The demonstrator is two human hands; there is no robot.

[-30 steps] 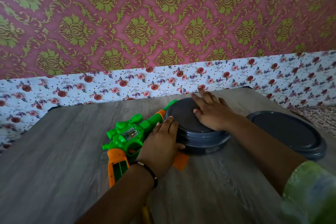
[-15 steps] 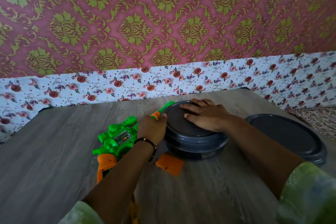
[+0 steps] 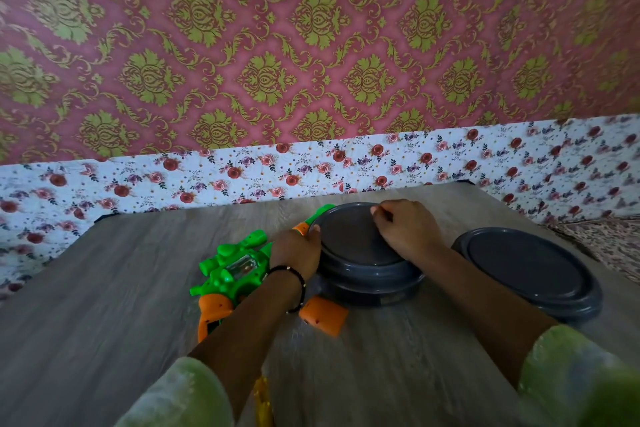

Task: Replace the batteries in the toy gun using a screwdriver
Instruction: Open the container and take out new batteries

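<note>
Near the desk's far edge, my right hand (image 3: 407,230) now curls its fingers at the far rim of the grey lidded container (image 3: 363,253), no longer flat as 1 s ago, prob. prying the lid. My left hand (image 3: 296,251) braces its left wall, fingers hidden, can't tell grip. Toy gun (image 3: 239,269) lies just left, orange batt. cover (image 3: 323,315) off beside it, so batteries are likely inside.

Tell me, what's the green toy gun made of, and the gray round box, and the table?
Toy gun: looks like glossy molded plastic, bright green and orange with shiny highlights. Gray round box: probably smooth plastic too, with a soft sheen on its rim. Table: gray wood grain, matte; whether real wood or printed laminate, I can't tell.
</note>
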